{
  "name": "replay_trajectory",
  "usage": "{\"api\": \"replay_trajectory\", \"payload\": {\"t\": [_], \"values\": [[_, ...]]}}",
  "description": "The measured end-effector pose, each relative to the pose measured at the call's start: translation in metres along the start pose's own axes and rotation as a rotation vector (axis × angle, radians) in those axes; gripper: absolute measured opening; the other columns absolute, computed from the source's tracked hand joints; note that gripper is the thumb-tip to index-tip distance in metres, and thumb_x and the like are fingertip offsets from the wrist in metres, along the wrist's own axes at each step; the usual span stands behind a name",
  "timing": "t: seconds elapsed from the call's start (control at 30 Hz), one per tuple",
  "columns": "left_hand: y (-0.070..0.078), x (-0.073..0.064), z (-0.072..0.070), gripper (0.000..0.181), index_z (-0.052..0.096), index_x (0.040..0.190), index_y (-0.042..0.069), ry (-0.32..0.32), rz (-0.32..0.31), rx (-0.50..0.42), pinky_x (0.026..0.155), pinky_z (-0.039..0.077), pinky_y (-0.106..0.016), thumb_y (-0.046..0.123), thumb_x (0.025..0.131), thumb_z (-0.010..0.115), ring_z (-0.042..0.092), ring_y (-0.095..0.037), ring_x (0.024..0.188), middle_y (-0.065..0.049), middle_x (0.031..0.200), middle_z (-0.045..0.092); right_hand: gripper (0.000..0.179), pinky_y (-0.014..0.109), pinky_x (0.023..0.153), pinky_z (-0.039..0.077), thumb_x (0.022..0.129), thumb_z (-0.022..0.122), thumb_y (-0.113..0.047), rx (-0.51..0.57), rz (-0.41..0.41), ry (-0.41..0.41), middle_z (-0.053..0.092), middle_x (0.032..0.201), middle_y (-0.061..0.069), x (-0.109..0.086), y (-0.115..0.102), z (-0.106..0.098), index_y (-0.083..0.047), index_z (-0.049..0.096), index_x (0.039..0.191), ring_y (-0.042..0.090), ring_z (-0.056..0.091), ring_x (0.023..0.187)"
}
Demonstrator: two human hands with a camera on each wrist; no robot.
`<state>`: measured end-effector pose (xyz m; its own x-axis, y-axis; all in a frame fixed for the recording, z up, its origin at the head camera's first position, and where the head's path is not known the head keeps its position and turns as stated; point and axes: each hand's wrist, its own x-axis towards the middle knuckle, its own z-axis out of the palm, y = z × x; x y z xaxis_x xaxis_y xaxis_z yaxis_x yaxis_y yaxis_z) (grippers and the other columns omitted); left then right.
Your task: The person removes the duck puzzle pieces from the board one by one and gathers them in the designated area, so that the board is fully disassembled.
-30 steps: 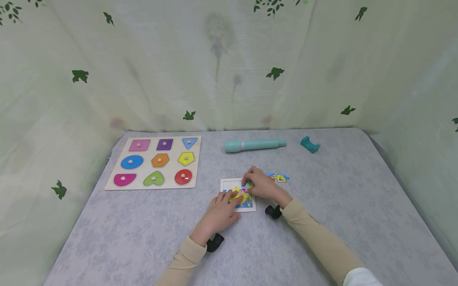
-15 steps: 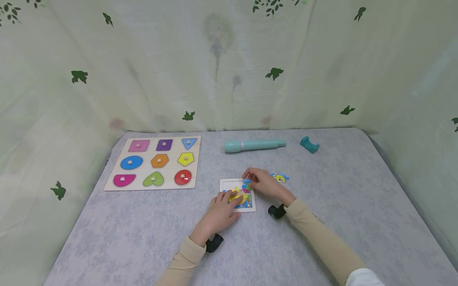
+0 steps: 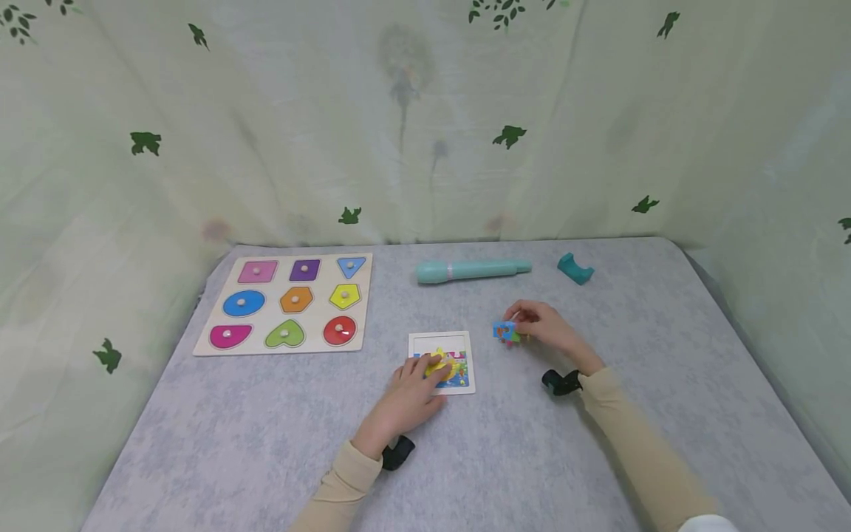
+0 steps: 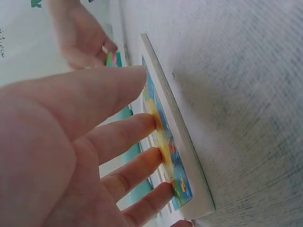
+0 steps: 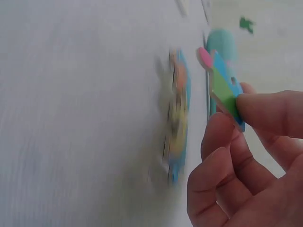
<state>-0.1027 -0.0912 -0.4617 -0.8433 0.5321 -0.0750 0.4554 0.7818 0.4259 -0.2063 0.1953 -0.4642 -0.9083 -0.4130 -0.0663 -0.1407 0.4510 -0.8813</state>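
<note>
The puzzle piece (image 5: 221, 90) is pinched between your right thumb and fingers, your right hand (image 3: 550, 326) held near loose pieces (image 5: 178, 125). Your left hand (image 3: 412, 393), fingers outstretched, touches the puzzle tray (image 3: 432, 342). Toward the far left corner of the desk (image 3: 505, 465) lies a shape board (image 3: 319, 314); a teal tube (image 3: 475, 270) lies near its far edge.

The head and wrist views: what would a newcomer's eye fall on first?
Probably the peg puzzle board at the back left of the table, with its nine bright knobbed shapes. Next, near the centre, the left hand rests on a small framed jigsaw, while to its right the right hand pinches a blue, green and pink jigsaw piece.
</note>
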Motion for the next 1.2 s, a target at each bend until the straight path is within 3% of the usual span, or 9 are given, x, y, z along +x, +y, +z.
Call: {"api": "replay_trajectory", "payload": {"t": [0.17,0.33,0.63,0.8,1.03,1.2], "values": [[-0.001,-0.001,0.002,0.049,0.050,0.139,0.006,0.007,0.003,0.010,0.102,0.029,-0.054,0.021,0.094,0.062,0.033,-0.038,0.126,-0.017,0.142,0.039,0.018,0.031,0.058,0.045,0.089,0.053,0.004,-0.032,0.054,0.039,0.058,0.087,0.013,-0.015,0.021,-0.030,0.006,0.061,0.105,0.024,0.049,0.071],[0.000,-0.002,0.001,0.049,0.050,0.139,0.005,0.010,0.006,0.008,0.102,0.029,-0.054,0.020,0.094,0.062,0.033,-0.039,0.127,-0.017,0.142,0.039,0.020,0.031,0.058,0.044,0.086,0.052,0.005,-0.118,0.089,0.064,0.058,0.087,0.013,-0.020,0.026,-0.042,0.006,0.063,0.103,0.022,0.048,0.072],[-0.001,-0.002,0.002,0.049,0.050,0.139,0.005,0.019,0.013,0.010,0.102,0.029,-0.055,0.020,0.094,0.063,0.033,-0.039,0.126,-0.017,0.143,0.039,0.017,0.036,0.071,0.043,0.086,0.054,0.002,-0.349,0.063,0.047,0.062,0.091,0.011,-0.017,0.023,-0.035,-0.001,0.065,0.098,0.024,0.053,0.081],[-0.004,-0.004,0.004,0.049,0.050,0.139,0.008,0.039,0.022,0.018,0.100,0.030,-0.054,0.020,0.093,0.063,0.034,-0.038,0.124,-0.017,0.141,0.038,0.017,0.039,0.069,0.042,0.084,0.055,0.003,-0.420,0.069,0.053,0.061,0.091,0.011,-0.016,0.017,-0.029,-0.005,0.064,0.096,0.025,0.050,0.078],[-0.008,-0.005,0.006,0.049,0.051,0.140,0.010,0.050,0.035,0.017,0.101,0.031,-0.053,0.022,0.094,0.063,0.035,-0.037,0.125,-0.019,0.140,0.037,0.016,0.041,0.069,0.043,0.085,0.058,0.004,-0.451,0.097,0.067,0.049,0.099,0.018,-0.015,0.016,-0.025,-0.006,0.062,0.097,0.030,0.049,0.081],[-0.010,-0.007,0.003,0.044,0.054,0.137,0.012,0.035,0.043,-0.037,0.103,0.030,-0.052,0.021,0.094,0.062,0.034,-0.036,0.130,-0.019,0.142,0.037,0.016,0.038,0.069,0.046,0.086,0.060,0.005,-0.397,0.022,0.080,0.055,0.097,0.014,-0.013,0.007,-0.013,-0.002,0.062,0.101,0.027,0.053,0.082]]}}
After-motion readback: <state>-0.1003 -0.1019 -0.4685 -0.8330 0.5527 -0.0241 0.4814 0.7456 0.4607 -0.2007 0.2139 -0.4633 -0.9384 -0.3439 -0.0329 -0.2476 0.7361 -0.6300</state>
